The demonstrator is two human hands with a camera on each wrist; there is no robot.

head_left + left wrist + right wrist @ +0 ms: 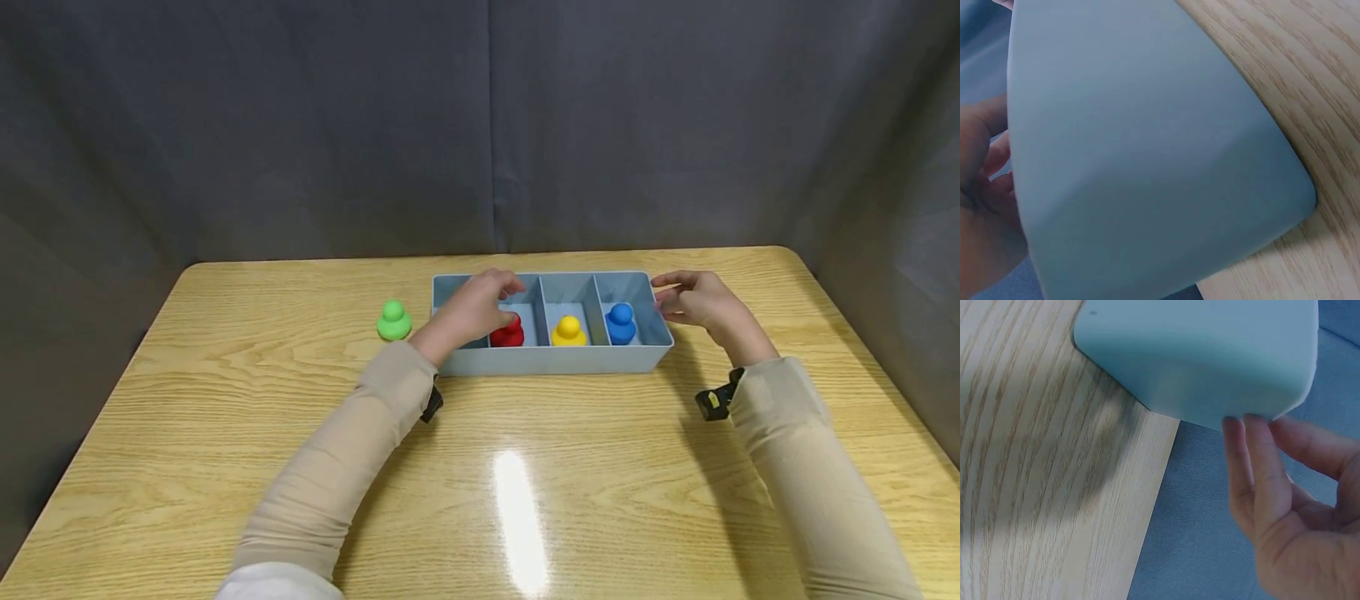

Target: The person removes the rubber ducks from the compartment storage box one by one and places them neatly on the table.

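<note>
left hand [472,308] fingers over tray [551,360] wall, loose | right hand [693,302] open, touching tray end | risk: tray slides, red pawn [507,331] tips

I see the tray [551,360] on the worktop [525,467], three pawns standing in its three right-hand compartments. A fourth pawn [393,321] stands on the worktop just left of the tray. My left hand [471,310] hangs over the leftmost compartment; my right hand [693,298] is at the tray's right end.

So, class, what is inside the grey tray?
The tray holds a red pawn, a yellow pawn and a blue pawn, one per compartment. The left hand covers the leftmost compartment.
</note>
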